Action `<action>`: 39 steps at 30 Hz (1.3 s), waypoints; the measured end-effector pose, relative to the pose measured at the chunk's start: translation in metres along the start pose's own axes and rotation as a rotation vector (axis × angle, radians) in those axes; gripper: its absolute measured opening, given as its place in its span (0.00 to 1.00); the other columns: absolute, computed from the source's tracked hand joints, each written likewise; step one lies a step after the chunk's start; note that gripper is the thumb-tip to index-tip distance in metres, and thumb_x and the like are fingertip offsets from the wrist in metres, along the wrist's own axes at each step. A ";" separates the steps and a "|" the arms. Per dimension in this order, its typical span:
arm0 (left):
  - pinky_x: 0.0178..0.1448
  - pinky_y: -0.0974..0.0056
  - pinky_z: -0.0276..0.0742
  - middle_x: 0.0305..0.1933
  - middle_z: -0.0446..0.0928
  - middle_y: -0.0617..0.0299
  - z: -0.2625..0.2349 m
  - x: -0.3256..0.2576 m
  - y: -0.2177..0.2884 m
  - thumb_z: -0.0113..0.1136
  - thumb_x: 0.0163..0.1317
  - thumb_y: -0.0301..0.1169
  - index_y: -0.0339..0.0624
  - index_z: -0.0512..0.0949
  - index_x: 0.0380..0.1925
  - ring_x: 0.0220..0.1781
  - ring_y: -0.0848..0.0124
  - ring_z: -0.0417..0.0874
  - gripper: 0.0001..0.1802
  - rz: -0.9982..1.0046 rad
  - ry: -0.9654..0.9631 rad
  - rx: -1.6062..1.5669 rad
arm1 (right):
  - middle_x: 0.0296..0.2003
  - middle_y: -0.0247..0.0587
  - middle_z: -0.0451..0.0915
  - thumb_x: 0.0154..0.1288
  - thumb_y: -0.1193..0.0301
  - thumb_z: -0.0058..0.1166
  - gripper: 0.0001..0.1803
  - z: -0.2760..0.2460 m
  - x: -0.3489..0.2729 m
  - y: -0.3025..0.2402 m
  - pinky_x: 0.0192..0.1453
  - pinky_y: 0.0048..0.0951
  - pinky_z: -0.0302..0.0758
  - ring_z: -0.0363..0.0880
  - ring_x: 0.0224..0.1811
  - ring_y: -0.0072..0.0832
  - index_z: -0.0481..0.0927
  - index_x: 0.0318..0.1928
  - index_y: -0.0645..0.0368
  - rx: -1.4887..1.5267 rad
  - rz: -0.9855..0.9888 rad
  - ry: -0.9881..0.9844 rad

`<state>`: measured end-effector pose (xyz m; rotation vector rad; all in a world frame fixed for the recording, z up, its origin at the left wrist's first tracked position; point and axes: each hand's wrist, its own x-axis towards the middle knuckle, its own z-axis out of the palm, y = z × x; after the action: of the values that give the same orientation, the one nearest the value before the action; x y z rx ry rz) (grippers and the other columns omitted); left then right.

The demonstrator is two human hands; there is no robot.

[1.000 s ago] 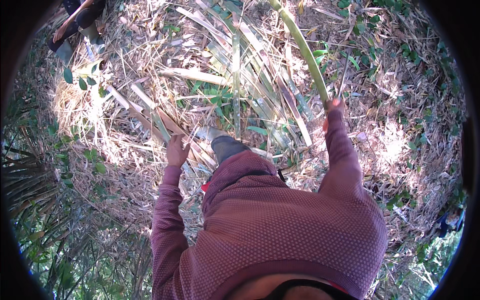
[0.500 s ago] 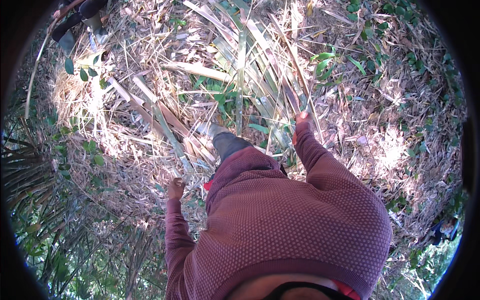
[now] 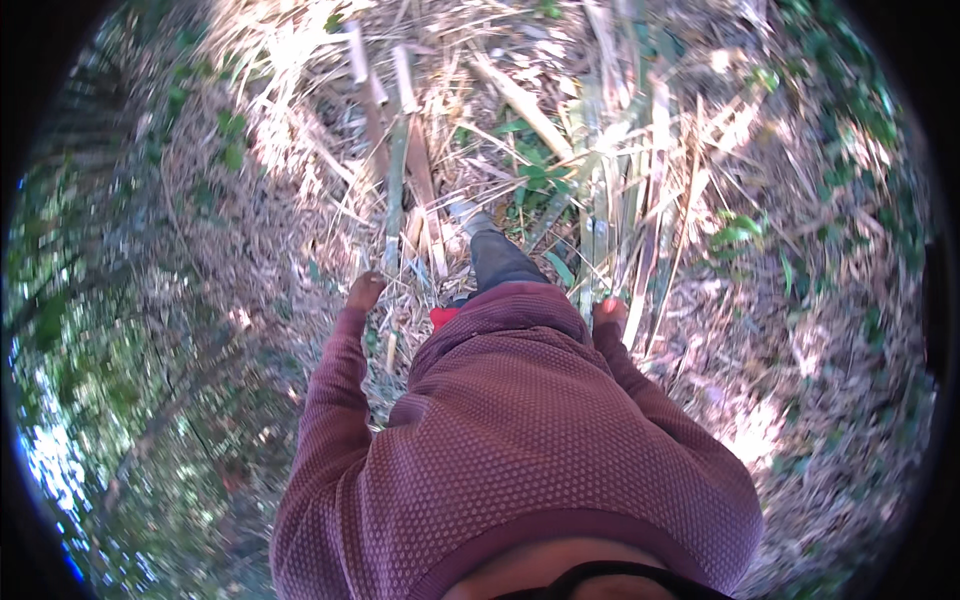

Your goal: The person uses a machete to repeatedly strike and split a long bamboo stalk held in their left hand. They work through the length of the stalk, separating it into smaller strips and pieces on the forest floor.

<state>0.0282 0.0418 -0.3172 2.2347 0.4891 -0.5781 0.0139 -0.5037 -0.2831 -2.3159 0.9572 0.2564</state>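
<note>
My right hand [image 3: 610,312] is closed around the near ends of long split stalks [image 3: 655,190], green and brown, which fan out ahead of it over the ground. The thumb shows on top; the other fingers are mostly hidden. My left hand [image 3: 367,291] hangs out to the left with its fingers curled in, and nothing sticks out of it. Just ahead and to its right lies a second group of cut stalks [image 3: 397,180], apart from the hand. My boot [image 3: 470,216] stands between the two groups of stalks.
Dry leaves and straw-like litter [image 3: 290,100] cover the ground. A thick pale stalk [image 3: 525,105] lies slantwise ahead, near small green plants [image 3: 543,178]. Blurred bushes [image 3: 110,360] line the left side, and leafy growth [image 3: 840,80] edges the far right.
My view has swung leftward, so the stalks sit more upright and farther right. My right hand appears lower and closer to my body. A person's legs at the far left have left the view.
</note>
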 end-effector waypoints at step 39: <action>0.56 0.54 0.66 0.51 0.70 0.41 0.081 0.506 -0.026 0.48 0.55 0.40 0.39 0.67 0.53 0.52 0.48 0.71 0.25 -0.198 0.458 -0.162 | 0.35 0.52 0.77 0.47 0.57 0.60 0.28 0.081 0.065 -0.242 0.45 0.42 0.71 0.75 0.41 0.48 0.68 0.46 0.57 -0.937 -0.055 -0.868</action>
<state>0.4116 0.0795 -0.6561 2.1717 0.9612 -0.1084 0.2322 -0.3587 -0.2606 -2.5134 0.3167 1.8165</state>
